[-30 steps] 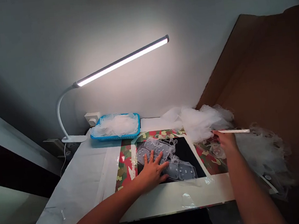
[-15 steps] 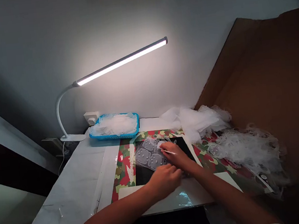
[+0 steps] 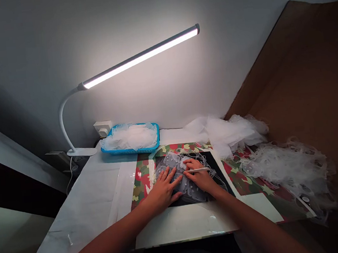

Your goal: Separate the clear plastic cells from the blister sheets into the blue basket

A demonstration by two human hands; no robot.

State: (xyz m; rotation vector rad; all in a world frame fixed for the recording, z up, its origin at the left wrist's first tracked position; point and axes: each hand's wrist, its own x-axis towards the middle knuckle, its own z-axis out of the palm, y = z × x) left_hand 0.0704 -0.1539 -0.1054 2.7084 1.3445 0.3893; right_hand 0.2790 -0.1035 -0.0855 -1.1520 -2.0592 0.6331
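Observation:
My left hand (image 3: 164, 190) lies with its fingers spread on a translucent sheet (image 3: 195, 192) with rounded outlines and small dots. My right hand (image 3: 201, 176) is closed around a slim white pen-like tool (image 3: 203, 169); its working tip is hidden by the fingers. Just past the right fingertips is a small whitish piece (image 3: 185, 163) on the sheet, too blurred to name. Underneath is a black mat (image 3: 208, 158), and thin curly clear strips (image 3: 212, 171) trail off the sheet's right side.
A blue basket (image 3: 147, 149) of white gauzy pieces stands at the back left. White sheer material (image 3: 227, 134) and a tangled heap of clear strips (image 3: 294, 165) lie on the right, near a cardboard panel (image 3: 308, 71). A lit lamp (image 3: 143, 56) hangs above.
My left hand has gone from closed near the mat's front edge to spread flat on the sheet. The sheet appears turned, with strips now visible on its right. The view has shifted slightly.

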